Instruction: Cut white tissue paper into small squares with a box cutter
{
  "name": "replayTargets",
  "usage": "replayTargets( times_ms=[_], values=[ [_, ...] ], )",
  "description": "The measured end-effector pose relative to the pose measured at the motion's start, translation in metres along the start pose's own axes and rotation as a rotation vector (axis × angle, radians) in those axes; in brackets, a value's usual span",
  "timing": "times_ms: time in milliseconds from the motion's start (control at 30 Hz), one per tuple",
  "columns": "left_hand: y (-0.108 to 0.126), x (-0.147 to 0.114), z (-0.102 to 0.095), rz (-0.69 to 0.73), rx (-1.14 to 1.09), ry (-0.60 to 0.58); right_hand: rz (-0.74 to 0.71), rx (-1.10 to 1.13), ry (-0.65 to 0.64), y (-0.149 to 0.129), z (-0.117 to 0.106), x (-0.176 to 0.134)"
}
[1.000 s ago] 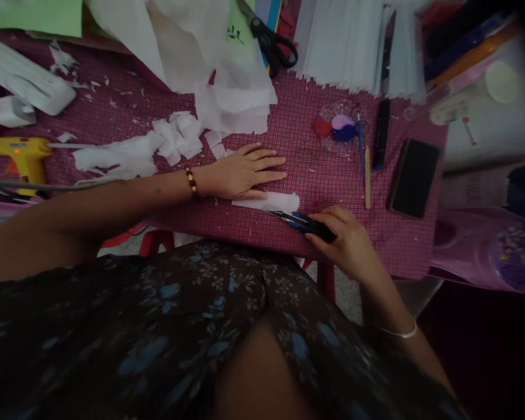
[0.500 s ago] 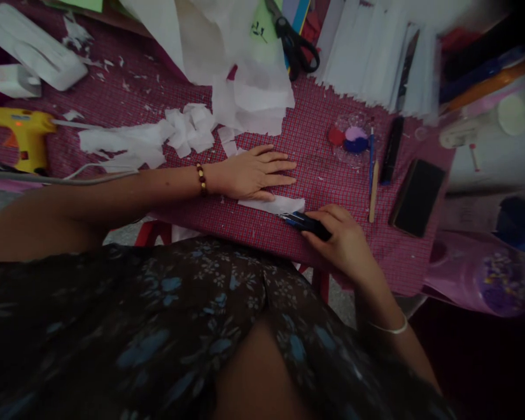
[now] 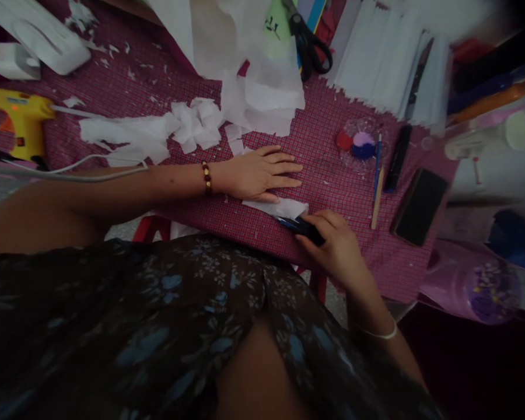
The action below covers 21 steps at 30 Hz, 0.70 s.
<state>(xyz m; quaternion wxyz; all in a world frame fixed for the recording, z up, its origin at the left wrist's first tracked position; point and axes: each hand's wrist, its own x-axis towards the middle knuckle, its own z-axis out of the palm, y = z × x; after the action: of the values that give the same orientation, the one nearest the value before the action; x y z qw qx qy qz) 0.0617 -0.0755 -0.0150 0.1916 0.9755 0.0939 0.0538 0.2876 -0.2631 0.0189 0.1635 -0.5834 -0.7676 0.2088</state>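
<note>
My left hand lies flat with its fingers spread on the red checked cloth. Its thumb rests on the upper edge of a small white paper strip. From the right, my right hand is wrapped round a dark blue-and-black hand tool with a shiny, narrow front end. That end touches or overlaps the strip's lower edge; whether it grips the paper I cannot tell. Beyond the left hand lie gathered white paper ruffles and larger white sheets.
A yellow glue gun and its cable are at the left. Black-handled scissors lie at the back. To the right are a clear dish with coloured blobs, a wooden stick, a black phone and a purple container.
The right hand and its tool have shifted slightly left along the paper strip's lower edge. My left hand stays flat, and the whole view has shifted a little.
</note>
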Motion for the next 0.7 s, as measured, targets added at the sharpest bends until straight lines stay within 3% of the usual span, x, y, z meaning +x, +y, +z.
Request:
replayTargets(
  times_ms=[233,700],
  values=[
    [0.0,-0.001,0.0,0.003,-0.044,0.028,0.056,0.008,0.03,-0.001,0.0,-0.02],
    [-0.001,-0.001,-0.003,0.003,-0.079,0.038,0.002,0.022,-0.007,0.004,-0.006,0.003]
  ],
)
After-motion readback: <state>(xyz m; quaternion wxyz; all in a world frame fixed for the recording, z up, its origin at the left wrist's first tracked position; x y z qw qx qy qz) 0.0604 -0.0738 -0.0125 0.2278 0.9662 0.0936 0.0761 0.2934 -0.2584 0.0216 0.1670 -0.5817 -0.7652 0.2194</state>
